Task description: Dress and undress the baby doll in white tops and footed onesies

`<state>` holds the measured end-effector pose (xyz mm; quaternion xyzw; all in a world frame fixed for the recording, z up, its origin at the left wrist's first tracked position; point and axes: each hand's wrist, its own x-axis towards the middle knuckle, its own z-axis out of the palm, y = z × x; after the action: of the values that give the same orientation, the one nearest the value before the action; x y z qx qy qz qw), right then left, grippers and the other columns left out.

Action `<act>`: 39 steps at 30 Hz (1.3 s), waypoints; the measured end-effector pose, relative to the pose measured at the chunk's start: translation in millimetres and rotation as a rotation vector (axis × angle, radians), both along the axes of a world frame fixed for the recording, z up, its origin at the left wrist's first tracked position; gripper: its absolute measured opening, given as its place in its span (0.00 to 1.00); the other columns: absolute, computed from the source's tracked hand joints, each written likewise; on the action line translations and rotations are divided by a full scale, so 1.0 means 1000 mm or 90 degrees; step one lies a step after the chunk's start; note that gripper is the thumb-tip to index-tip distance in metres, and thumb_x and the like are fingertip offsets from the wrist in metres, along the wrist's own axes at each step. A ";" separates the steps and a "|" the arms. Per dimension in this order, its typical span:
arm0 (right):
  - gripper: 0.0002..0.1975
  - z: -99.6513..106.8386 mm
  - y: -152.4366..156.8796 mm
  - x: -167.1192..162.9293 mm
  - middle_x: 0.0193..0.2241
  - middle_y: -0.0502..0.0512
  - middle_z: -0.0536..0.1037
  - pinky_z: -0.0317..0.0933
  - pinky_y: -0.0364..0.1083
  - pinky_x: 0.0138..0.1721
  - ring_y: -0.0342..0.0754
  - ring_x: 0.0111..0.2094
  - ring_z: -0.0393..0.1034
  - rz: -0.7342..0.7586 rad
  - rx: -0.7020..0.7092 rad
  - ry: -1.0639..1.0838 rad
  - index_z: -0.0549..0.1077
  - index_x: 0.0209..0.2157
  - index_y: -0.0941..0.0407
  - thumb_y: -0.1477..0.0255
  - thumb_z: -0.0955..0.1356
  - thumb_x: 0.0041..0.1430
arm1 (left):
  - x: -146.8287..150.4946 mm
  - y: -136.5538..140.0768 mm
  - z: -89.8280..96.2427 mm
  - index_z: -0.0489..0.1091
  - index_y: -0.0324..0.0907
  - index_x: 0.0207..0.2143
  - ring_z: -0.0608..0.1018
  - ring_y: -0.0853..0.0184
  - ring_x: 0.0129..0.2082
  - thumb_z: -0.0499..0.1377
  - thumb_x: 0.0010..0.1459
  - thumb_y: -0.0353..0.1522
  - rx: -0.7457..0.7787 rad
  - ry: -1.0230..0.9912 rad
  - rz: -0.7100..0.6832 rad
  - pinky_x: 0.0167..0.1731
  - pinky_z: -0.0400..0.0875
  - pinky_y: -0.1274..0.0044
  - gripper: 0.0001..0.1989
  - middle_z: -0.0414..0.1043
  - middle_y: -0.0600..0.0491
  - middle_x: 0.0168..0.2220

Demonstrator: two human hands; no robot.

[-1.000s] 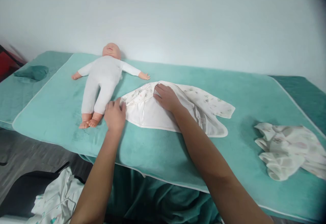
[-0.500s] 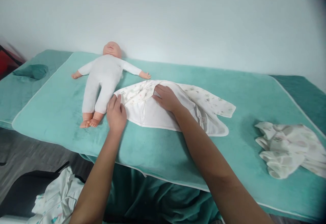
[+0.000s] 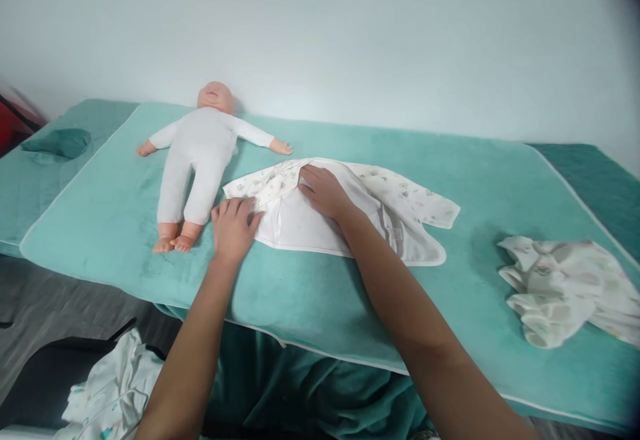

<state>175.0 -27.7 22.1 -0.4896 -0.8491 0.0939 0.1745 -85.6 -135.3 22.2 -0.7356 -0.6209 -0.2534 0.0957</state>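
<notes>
A white baby jacket [image 3: 320, 223] with a small print on its sleeves lies opened out, its plain inside facing up. My right hand [image 3: 323, 190] rests on it near the neckline, palm down, fingers stretched out. At the jacket's left edge, just below the left sleeve, my left hand [image 3: 234, 227] lies with its fingers spread on the cloth. Left of the jacket a baby doll [image 3: 200, 153] in a white body lies on its back, arms out to the sides, its feet toward me.
A teal cover [image 3: 310, 307] is spread over the table against a pale wall [image 3: 320, 40]. Crumpled printed baby clothes [image 3: 565, 287] lie at the right. Below left, a black chair [image 3: 50, 367] holds another printed white cloth [image 3: 113, 387].
My left hand has slid slightly right and down from the sleeve end onto the jacket's side edge. My right hand keeps its place on the jacket. The view has shifted slightly.
</notes>
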 end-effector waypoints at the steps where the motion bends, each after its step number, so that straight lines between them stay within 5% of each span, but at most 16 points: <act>1: 0.26 0.000 0.000 0.000 0.69 0.62 0.67 0.51 0.60 0.71 0.58 0.70 0.59 -0.001 0.000 0.002 0.66 0.66 0.57 0.66 0.57 0.72 | 0.001 0.000 0.000 0.76 0.44 0.55 0.75 0.50 0.49 0.61 0.67 0.40 0.001 0.019 0.003 0.47 0.63 0.61 0.18 0.80 0.44 0.47; 10: 0.30 -0.009 0.005 0.000 0.68 0.66 0.69 0.50 0.63 0.71 0.63 0.69 0.61 -0.041 -0.011 0.109 0.67 0.67 0.59 0.62 0.64 0.67 | 0.007 -0.006 0.005 0.79 0.41 0.45 0.79 0.59 0.36 0.52 0.73 0.39 0.085 0.006 -0.063 0.38 0.64 0.66 0.16 0.81 0.47 0.34; 16: 0.27 -0.006 0.009 -0.001 0.55 0.60 0.80 0.63 0.60 0.64 0.60 0.58 0.73 -0.086 -0.091 0.416 0.74 0.56 0.54 0.64 0.72 0.54 | 0.062 -0.019 0.015 0.77 0.41 0.50 0.83 0.62 0.43 0.52 0.74 0.37 -0.068 -0.252 -0.138 0.43 0.73 0.72 0.15 0.84 0.47 0.44; 21: 0.35 0.001 0.005 0.003 0.42 0.52 0.83 0.70 0.52 0.49 0.49 0.39 0.76 -0.113 -0.188 0.635 0.68 0.64 0.52 0.66 0.71 0.54 | 0.115 -0.025 0.028 0.76 0.40 0.54 0.84 0.57 0.48 0.52 0.73 0.36 -0.243 -0.284 -0.152 0.46 0.74 0.69 0.16 0.83 0.47 0.50; 25: 0.12 0.009 0.002 0.004 0.40 0.52 0.83 0.66 0.51 0.54 0.50 0.45 0.76 -0.065 -0.186 0.651 0.81 0.43 0.52 0.65 0.70 0.59 | 0.131 -0.025 0.033 0.76 0.42 0.55 0.83 0.55 0.50 0.51 0.73 0.36 -0.308 -0.280 -0.163 0.47 0.75 0.67 0.17 0.83 0.48 0.51; 27: 0.10 0.012 0.001 0.003 0.40 0.52 0.82 0.65 0.51 0.52 0.50 0.44 0.75 -0.071 -0.175 0.649 0.81 0.36 0.53 0.62 0.70 0.61 | 0.132 -0.026 0.032 0.76 0.42 0.55 0.83 0.55 0.51 0.51 0.73 0.35 -0.312 -0.287 -0.150 0.49 0.75 0.66 0.17 0.82 0.48 0.52; 31: 0.14 0.013 0.000 0.003 0.28 0.47 0.74 0.63 0.48 0.41 0.47 0.33 0.68 -0.078 -0.196 0.555 0.80 0.42 0.52 0.58 0.71 0.60 | 0.131 -0.032 0.024 0.75 0.41 0.57 0.82 0.56 0.53 0.53 0.71 0.32 -0.298 -0.292 -0.119 0.51 0.74 0.68 0.17 0.82 0.47 0.54; 34: 0.16 0.010 0.002 0.005 0.26 0.45 0.70 0.60 0.48 0.40 0.46 0.31 0.63 -0.078 -0.187 0.483 0.80 0.45 0.51 0.64 0.73 0.54 | 0.131 -0.036 0.020 0.74 0.41 0.57 0.82 0.56 0.51 0.53 0.70 0.32 -0.284 -0.288 -0.132 0.50 0.74 0.69 0.17 0.82 0.47 0.52; 39: 0.13 0.010 0.006 0.010 0.38 0.49 0.79 0.63 0.48 0.45 0.48 0.39 0.69 -0.136 -0.196 0.683 0.80 0.39 0.52 0.69 0.70 0.50 | 0.135 -0.038 0.029 0.77 0.41 0.54 0.80 0.63 0.39 0.55 0.68 0.32 -0.324 -0.422 -0.125 0.46 0.72 0.72 0.16 0.82 0.50 0.39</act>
<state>184.7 -21.8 31.7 -0.4763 -0.5641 0.4339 0.5164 49.2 -172.9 51.7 -0.6700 -0.5878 -0.3231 -0.3181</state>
